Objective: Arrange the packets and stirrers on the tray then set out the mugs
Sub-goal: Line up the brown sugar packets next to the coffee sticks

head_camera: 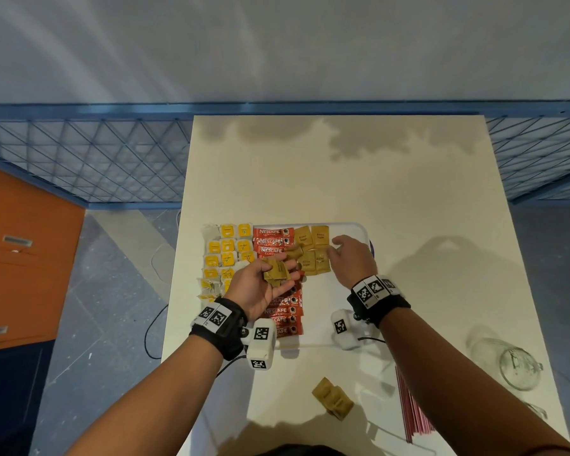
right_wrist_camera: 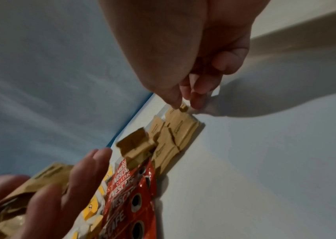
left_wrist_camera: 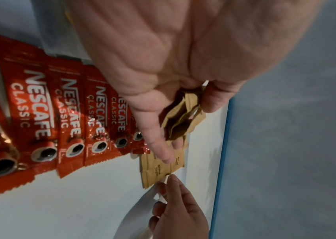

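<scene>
On the white tray (head_camera: 359,229) lie yellow tea packets (head_camera: 227,249) at the left, a column of red Nescafe sachets (head_camera: 272,241) in the middle and flat brown sugar packets (head_camera: 313,239) at the right. My left hand (head_camera: 285,269) is palm up over the sachets and holds a loose bunch of brown sugar packets (left_wrist_camera: 181,119). My right hand (right_wrist_camera: 186,105) reaches over the tray's far right part and pinches the corner of a laid sugar packet (right_wrist_camera: 183,108) between thumb and fingers. More sugar packets (head_camera: 333,401), red stirrers (head_camera: 412,406) and glass mugs (head_camera: 520,370) sit on the table nearer me.
The cream table (head_camera: 343,166) stretches bare beyond the tray to a blue mesh fence (head_camera: 89,159). An orange cabinet (head_camera: 23,258) stands on the floor at the left. A black cable (head_camera: 152,330) hangs off the table's left edge.
</scene>
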Demonstrator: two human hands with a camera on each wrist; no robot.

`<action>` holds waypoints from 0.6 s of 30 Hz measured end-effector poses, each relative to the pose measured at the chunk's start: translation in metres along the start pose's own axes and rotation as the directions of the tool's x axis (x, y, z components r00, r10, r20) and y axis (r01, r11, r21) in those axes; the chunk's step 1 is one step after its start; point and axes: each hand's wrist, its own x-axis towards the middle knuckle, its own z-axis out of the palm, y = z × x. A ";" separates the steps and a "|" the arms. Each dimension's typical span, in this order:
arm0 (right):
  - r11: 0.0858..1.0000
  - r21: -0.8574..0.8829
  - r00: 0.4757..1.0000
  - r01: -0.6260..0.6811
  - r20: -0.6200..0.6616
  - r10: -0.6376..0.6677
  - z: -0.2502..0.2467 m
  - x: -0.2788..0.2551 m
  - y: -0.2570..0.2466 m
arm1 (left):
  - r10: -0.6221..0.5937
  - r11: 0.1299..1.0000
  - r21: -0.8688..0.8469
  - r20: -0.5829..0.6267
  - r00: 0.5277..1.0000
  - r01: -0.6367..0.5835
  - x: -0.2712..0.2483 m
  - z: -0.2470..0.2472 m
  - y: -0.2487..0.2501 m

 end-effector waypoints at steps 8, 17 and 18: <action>0.996 -0.042 0.997 0.079 0.024 -0.078 0.002 0.003 -0.008 | 0.015 0.999 0.045 -0.001 1.000 -0.015 -0.001 0.002 0.002; 0.970 -0.074 0.972 0.233 0.041 -0.230 0.002 0.006 -0.038 | 0.077 0.992 0.099 0.000 0.997 -0.076 -0.003 -0.001 0.008; 0.954 -0.072 0.956 0.291 0.069 -0.286 0.003 0.007 -0.045 | 0.084 0.992 0.092 -0.006 0.996 -0.083 -0.003 -0.002 0.008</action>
